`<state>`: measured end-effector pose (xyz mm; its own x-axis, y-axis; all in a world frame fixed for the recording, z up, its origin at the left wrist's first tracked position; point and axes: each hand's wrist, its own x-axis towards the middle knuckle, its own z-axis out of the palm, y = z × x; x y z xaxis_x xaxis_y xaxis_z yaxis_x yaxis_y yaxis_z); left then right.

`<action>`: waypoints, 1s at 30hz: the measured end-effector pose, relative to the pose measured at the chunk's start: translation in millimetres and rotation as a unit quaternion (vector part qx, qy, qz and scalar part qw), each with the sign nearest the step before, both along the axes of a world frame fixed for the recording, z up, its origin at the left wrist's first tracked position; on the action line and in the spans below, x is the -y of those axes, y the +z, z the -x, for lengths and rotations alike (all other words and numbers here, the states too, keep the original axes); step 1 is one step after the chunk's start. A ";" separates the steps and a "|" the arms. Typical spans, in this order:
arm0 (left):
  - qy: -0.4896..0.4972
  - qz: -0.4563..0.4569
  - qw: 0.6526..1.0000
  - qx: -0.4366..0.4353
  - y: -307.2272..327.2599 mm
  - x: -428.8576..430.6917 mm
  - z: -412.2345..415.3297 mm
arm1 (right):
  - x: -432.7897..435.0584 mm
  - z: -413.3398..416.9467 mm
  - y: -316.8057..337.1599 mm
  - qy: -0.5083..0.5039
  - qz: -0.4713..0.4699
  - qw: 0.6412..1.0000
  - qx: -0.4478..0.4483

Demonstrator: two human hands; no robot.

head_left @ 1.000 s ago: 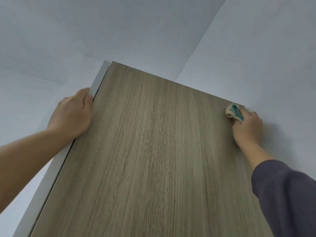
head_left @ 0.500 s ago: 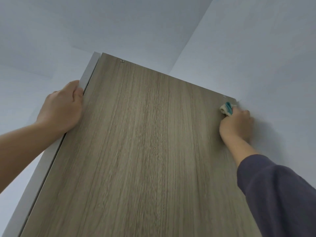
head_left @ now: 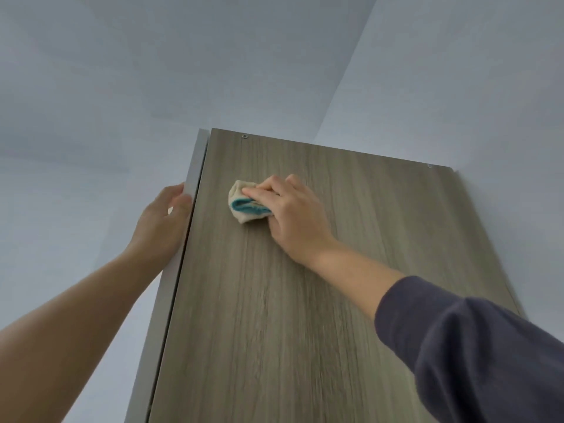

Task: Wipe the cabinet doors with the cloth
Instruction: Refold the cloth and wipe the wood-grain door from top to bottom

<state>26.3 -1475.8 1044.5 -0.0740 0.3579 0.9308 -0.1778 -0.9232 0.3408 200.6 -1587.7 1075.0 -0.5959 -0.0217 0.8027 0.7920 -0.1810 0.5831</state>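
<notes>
Beige fabric with a teal fold, the cloth [head_left: 244, 206] lies bunched against the wood-grain face of the cabinet door [head_left: 305, 315]. The right grip [head_left: 293, 215] has its fingers curled over the wad and holds it pressed to the panel. The cloth pokes out past that grip's fingertips, on the side facing the left grip [head_left: 161, 221], so it sits between the two grips and close to the right one.

The left grip wraps the door's pale edge [head_left: 180, 257], fingers hooked round it, and appears to steady the panel rather than clean.

The door's long axis runs from the top edge, a little beyond both grips, down toward the person — the grain follows the same line. Most of the face lies on the wrist side of the right grip and below it. Only the right grip is on the cloth, so the next stroke is probably its job: either back across, away from the left grip, or down along the grain.

Two small screw heads [head_left: 244, 136] [head_left: 429, 166] mark the top corners. A dark sleeve [head_left: 473, 346] covers the right forearm, and pale wall [head_left: 457, 87] lies beyond.
</notes>
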 end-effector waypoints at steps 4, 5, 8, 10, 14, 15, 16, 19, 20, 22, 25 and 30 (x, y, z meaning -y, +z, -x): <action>-0.072 0.016 0.997 0.022 0.3 -1.9 -2.6 | -18.1 26.4 37.2 0.036 -0.018 0.996 -0.083; -0.082 0.015 0.996 0.024 0.0 -2.6 -3.2 | -25.1 37.1 46.8 0.039 -0.018 0.994 -0.096; -0.103 0.010 0.994 0.028 -0.3 -7.5 -3.1 | -36.4 56.6 66.6 0.055 -0.001 0.992 -0.113; -0.121 0.005 0.992 0.018 2.2 -12.1 -0.7 | -33.0 55.8 61.6 0.053 0.023 0.995 -0.087; -0.126 -0.010 0.992 -0.024 7.0 -19.5 11.8 | -23.1 40.9 -18.2 0.025 0.136 0.987 0.088; -0.130 -0.009 0.991 -0.040 7.9 -18.9 14.2 | -19.2 34.8 -30.5 0.017 0.161 0.980 0.119; -0.133 -0.007 0.990 -0.051 8.2 -19.7 15.9 | -15.5 29.5 -31.3 0.000 0.177 0.974 0.141; -0.128 -0.012 0.990 -0.061 7.1 -20.6 16.6 | -11.1 19.2 13.1 -0.017 0.115 0.991 0.067; -0.121 -0.014 0.991 -0.058 6.0 -21.0 14.9 | -9.6 18.2 31.7 0.002 0.081 0.997 0.001; -0.091 -0.016 0.994 -0.051 3.4 -21.5 12.3 | -10.5 20.6 45.3 0.035 0.039 0.994 -0.093; -0.020 -0.023 0.999 -0.036 2.2 -14.7 6.4 | -8.0 17.4 5.1 0.029 0.078 0.996 -0.028; 0.071 0.012 0.997 -0.015 0.9 -5.4 -9.2 | 12.4 -8.1 -42.5 -0.036 0.183 0.968 0.170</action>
